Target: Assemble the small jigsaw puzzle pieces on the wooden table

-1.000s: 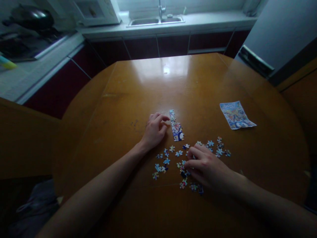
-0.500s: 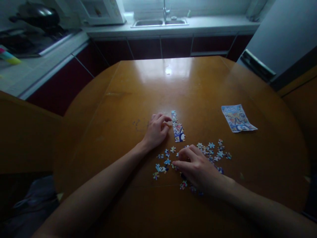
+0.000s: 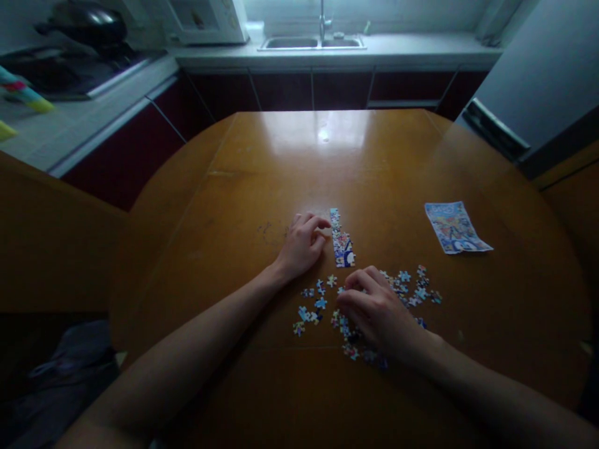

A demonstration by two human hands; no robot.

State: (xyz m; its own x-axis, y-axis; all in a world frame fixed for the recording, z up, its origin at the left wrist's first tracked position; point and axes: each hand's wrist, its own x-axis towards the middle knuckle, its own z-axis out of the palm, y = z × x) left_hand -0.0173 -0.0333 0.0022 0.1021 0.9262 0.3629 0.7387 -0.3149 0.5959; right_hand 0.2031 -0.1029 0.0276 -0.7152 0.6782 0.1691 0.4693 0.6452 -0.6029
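My left hand [image 3: 305, 243] rests on the table, fingers loosely bent and apart, with nothing seen in it. Its fingertips are at the left edge of a joined strip of jigsaw puzzle [image 3: 342, 242], which shows a dark blue and white figure at its near end. Over the loose puzzle pieces [image 3: 346, 327] is my right hand [image 3: 378, 307], its thumb and fingers drawn together. What lies between those fingertips is too small to make out, and the hand hides part of the pile. More puzzle pieces [image 3: 320, 304] are scattered left of it.
A creased picture sheet [image 3: 456, 227] lies on the right of the wooden table [image 3: 224, 218]. Beyond the table are a counter with a sink [image 3: 313, 43], a stove with a dark pan [image 3: 88, 25] at left, and a pale fridge [image 3: 538, 75] at right.
The whole view has shifted slightly, moving the scene to the right. My right thumb and fingers have come closer together over the pieces. My left hand stays beside the joined strip.
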